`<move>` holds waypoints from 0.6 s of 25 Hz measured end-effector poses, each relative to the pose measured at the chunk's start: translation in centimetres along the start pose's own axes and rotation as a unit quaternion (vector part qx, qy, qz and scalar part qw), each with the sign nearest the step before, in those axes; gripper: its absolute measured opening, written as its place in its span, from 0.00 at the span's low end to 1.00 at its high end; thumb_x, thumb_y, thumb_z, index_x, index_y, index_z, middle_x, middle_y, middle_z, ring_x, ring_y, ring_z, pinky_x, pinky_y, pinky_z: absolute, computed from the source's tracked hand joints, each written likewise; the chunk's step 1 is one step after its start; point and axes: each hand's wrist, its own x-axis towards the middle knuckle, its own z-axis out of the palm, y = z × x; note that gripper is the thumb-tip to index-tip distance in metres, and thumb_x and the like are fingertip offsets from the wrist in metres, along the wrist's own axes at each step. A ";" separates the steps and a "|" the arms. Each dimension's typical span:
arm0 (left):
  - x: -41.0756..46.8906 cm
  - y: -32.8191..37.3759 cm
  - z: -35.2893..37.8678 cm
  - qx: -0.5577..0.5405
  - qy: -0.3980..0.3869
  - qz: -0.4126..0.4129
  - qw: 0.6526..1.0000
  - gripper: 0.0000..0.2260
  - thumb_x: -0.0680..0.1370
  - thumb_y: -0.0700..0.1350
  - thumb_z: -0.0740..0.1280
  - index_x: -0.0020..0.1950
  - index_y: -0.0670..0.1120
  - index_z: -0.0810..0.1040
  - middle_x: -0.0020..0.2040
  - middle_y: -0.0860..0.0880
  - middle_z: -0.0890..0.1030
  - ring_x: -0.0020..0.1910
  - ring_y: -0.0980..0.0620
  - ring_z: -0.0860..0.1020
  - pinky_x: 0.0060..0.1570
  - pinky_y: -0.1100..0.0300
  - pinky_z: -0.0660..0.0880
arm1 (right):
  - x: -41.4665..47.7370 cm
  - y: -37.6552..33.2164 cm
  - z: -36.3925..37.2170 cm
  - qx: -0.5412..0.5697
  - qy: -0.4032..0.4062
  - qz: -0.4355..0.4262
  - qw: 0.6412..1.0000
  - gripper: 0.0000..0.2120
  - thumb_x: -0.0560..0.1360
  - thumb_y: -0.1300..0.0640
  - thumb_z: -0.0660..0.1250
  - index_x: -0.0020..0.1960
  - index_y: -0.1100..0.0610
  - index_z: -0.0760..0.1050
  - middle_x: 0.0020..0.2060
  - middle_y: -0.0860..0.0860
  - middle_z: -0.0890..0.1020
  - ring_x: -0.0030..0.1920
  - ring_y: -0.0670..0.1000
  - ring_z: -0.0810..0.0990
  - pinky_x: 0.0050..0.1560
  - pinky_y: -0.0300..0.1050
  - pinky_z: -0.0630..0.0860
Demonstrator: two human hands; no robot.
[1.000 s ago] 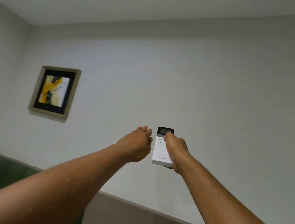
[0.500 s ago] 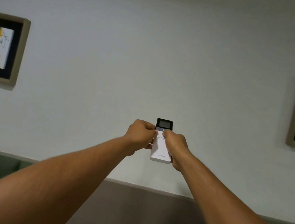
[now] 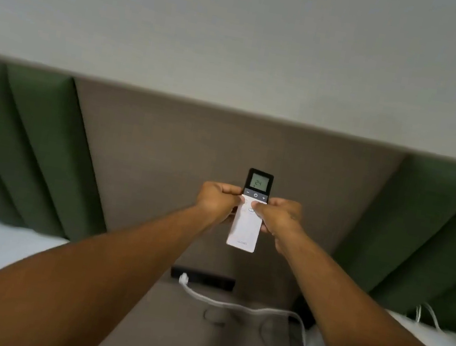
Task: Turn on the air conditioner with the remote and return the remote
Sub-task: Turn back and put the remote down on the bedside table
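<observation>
Fingers of left hand (image 3: 217,201) and right hand (image 3: 279,217) curled closed around remote (image 3: 244,230), thumbs pressing its white face. Remote held upright at arm's length before brown headboard panel (image 3: 162,162), display reading 24. White cable (image 3: 229,304) plugged into socket strip (image 3: 211,280) below.

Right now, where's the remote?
Head view, centre: the remote is held upright between the left hand and right hand, in front of the brown headboard panel.

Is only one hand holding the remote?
No. Both the left hand and the right hand grip the remote from its sides.
</observation>
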 end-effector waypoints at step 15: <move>6.9 -51.9 0.0 0.063 0.111 -0.310 0.942 0.06 0.77 0.37 0.68 0.43 0.46 0.82 0.43 0.48 0.82 0.31 0.51 0.81 0.27 0.65 0.76 | 8.8 51.8 15.8 -0.146 -0.070 0.244 0.956 0.14 0.67 0.60 0.79 0.50 0.65 0.83 0.48 0.63 0.85 0.46 0.61 0.85 0.50 0.59 0.82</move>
